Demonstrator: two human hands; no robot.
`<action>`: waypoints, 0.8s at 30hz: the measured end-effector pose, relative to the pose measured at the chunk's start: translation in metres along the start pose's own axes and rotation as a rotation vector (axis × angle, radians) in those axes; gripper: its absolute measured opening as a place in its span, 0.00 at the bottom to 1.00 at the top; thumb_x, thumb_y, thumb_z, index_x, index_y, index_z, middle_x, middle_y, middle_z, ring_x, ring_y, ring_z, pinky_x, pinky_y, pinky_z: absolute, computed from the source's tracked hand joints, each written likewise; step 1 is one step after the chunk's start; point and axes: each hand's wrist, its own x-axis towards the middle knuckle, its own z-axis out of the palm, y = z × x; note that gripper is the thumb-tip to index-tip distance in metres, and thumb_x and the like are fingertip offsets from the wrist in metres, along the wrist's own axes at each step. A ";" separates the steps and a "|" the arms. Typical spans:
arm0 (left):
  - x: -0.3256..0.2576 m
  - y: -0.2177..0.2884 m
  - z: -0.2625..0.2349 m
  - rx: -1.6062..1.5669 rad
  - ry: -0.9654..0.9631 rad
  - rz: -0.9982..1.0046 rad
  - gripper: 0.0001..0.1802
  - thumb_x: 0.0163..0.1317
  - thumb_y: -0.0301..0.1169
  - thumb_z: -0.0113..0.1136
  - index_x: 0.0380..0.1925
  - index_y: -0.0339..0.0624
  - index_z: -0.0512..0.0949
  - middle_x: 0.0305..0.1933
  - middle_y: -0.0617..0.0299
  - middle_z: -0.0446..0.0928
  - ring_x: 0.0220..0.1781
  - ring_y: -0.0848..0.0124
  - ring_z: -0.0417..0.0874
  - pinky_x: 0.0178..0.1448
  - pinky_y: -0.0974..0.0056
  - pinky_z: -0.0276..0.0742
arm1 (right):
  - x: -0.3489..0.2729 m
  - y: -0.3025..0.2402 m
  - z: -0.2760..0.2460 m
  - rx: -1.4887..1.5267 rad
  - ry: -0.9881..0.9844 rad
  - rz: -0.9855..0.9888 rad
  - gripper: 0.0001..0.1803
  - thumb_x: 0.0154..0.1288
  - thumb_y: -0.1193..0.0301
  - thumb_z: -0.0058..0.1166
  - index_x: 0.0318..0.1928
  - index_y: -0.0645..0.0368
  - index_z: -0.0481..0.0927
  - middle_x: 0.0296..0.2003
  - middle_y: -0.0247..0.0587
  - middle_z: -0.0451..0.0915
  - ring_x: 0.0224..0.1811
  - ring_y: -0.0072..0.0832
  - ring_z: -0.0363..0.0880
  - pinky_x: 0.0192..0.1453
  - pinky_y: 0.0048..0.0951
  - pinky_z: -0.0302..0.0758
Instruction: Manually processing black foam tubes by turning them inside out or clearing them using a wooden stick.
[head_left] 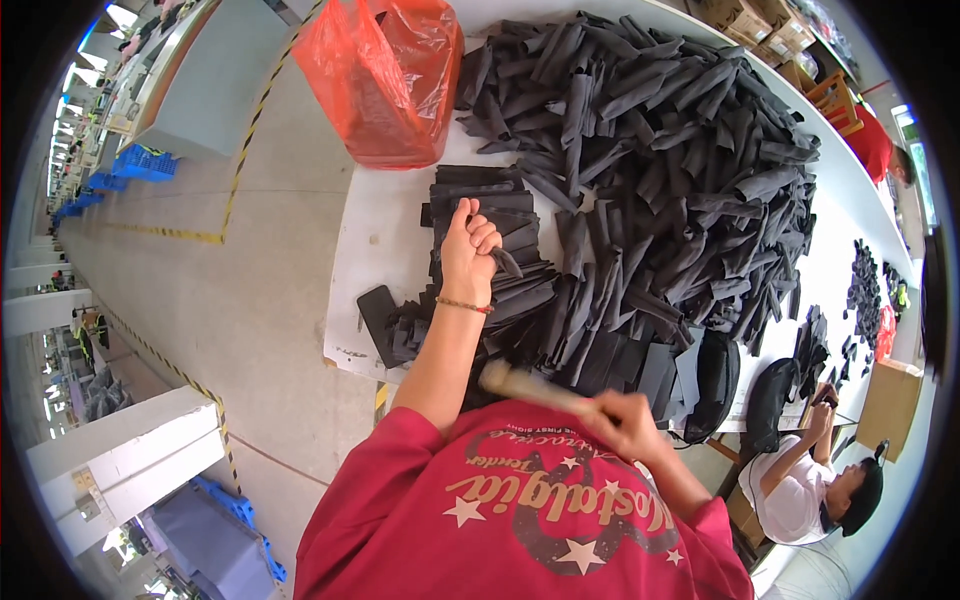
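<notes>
Over the flattened stack of black fabric pieces [487, 200], my left hand [468, 248] is closed on a small dark strip of fabric [507, 262], whose end sticks out below the fingers. My right hand [622, 422], close to my body, grips a pale wooden stick [540, 390]. The stick points left and is smeared by motion, with a thicker-looking far end; its exact kind is unclear. A large heap of black rolled fabric tubes [650, 150] covers the table beyond and to the right of my hands.
A red plastic bag [390, 90] stands at the table's far left corner. A black phone [378, 322] lies near the white table's [352, 265] left edge. Black pouches [715, 375] lie at the right. A person in white [815, 490] sits at the right; another, in red [868, 145], is farther off.
</notes>
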 end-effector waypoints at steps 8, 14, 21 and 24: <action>-0.013 -0.034 -0.011 0.053 -0.141 -0.379 0.13 0.63 0.39 0.64 0.31 0.46 0.71 0.15 0.74 0.57 0.13 0.82 0.56 0.17 0.73 0.54 | 0.124 -0.017 0.019 0.090 0.301 -0.343 0.03 0.60 0.79 0.61 0.34 0.65 0.80 0.33 0.43 0.79 0.33 0.32 0.78 0.38 0.29 0.73; -0.001 0.055 0.010 0.039 0.107 0.304 0.12 0.70 0.36 0.52 0.29 0.42 0.70 0.15 0.74 0.53 0.13 0.83 0.52 0.16 0.74 0.49 | 0.101 -0.018 0.009 0.364 0.149 -0.139 0.11 0.58 0.73 0.67 0.39 0.62 0.79 0.31 0.31 0.73 0.27 0.19 0.69 0.33 0.22 0.67; -0.003 -0.031 -0.003 0.056 0.110 -0.212 0.11 0.68 0.40 0.58 0.32 0.47 0.74 0.13 0.75 0.55 0.13 0.82 0.56 0.17 0.74 0.51 | 0.174 0.003 0.020 0.037 0.461 -0.448 0.09 0.59 0.77 0.63 0.39 0.63 0.77 0.28 0.31 0.71 0.24 0.13 0.66 0.26 0.20 0.62; 0.025 0.001 -0.022 0.071 0.178 -0.114 0.12 0.69 0.39 0.56 0.32 0.43 0.75 0.13 0.76 0.55 0.12 0.82 0.54 0.17 0.73 0.50 | 0.147 -0.012 0.022 0.255 0.170 -0.158 0.04 0.64 0.77 0.58 0.34 0.62 0.76 0.24 0.30 0.71 0.22 0.14 0.67 0.26 0.20 0.63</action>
